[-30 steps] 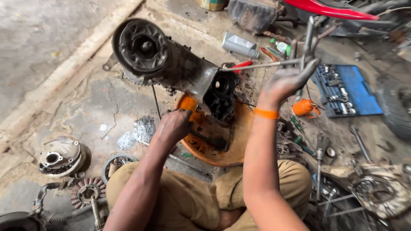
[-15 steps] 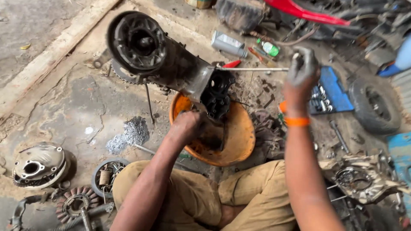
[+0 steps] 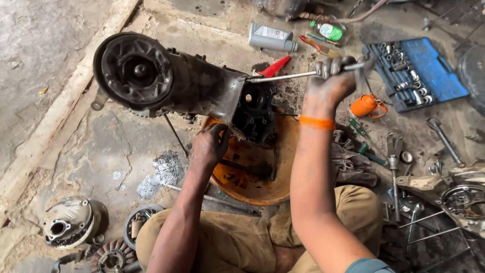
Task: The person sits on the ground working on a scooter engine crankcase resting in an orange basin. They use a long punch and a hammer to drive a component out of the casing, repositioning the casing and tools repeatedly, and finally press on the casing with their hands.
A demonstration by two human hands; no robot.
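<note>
My right hand (image 3: 331, 83) is up and out over the floor, its greasy fingers curled tight around the handle end of a long metal wrench (image 3: 298, 75). The wrench runs level to the left, and its far tip sits at the edge of the engine case (image 3: 202, 91), a dark, dirty block lying across the concrete with its round drum end to the left. My left hand (image 3: 211, 144) is tucked under the near side of the case, fingers bent against its lower edge; I cannot tell whether they grip anything. The case rests partly over an orange basin (image 3: 262, 187) between my knees. A blue socket tray (image 3: 419, 73) lies open well to the right, and a grey oil bottle (image 3: 270, 38) lies beyond the case.
</note>
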